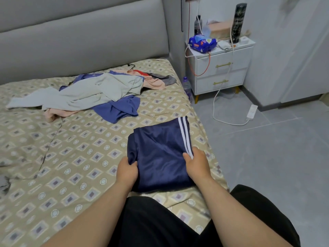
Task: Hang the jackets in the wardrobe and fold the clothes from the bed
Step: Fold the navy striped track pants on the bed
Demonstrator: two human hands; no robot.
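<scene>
A folded navy garment with two white stripes (160, 150) lies near the right edge of the bed (71, 157). My left hand (127, 170) grips its left edge, fingers curled into the fabric. My right hand (195, 164) holds its right edge by the stripes, thumb on top. Farther up the bed lies a loose pile of clothes (99, 91): a pale grey-green piece on top, a blue piece (117, 109) beneath it, pink ones (153, 82) at both ends and a dark grey one by the headboard.
The grey padded headboard (80, 41) stands behind the pile. A white nightstand (220, 68) with bottles, a blue tissue pack and cables sits right of the bed. A plastic bottle (187, 86) stands between them. A power strip (252, 111) lies on the grey floor.
</scene>
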